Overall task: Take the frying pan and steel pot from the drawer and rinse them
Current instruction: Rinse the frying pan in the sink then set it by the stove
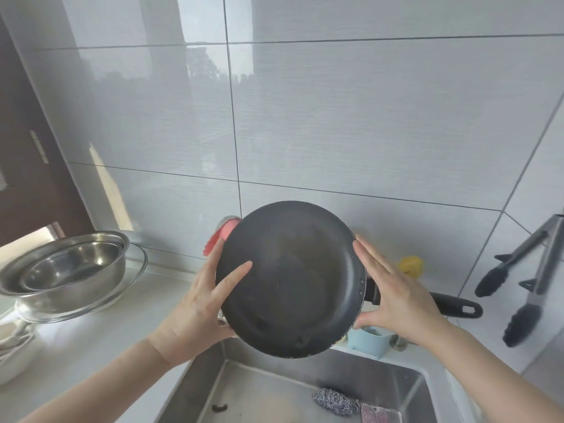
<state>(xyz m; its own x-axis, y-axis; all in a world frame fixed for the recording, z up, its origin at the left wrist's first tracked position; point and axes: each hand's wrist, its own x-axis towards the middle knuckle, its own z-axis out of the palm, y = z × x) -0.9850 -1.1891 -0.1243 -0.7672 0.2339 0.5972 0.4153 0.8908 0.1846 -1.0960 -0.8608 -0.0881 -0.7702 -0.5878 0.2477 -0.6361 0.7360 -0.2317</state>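
Observation:
A black frying pan [290, 279] is held tilted up above the steel sink [195, 389], its inside facing me and its black handle [457, 306] pointing right. My left hand [201, 303] grips the pan's left rim, with the thumb lying inside the pan. My right hand [396, 291] presses against the right rim where the handle joins. No steel pot can be told apart from the steel bowls in view.
Nested steel bowls [70, 270] sit in a glass bowl on the counter at left. A scrub cloth [335, 401] lies in the sink. A blue holder [369, 338], a yellow item [410, 265] and hanging black tongs [515, 264] are at right. A pink object [219, 236] shows behind the pan.

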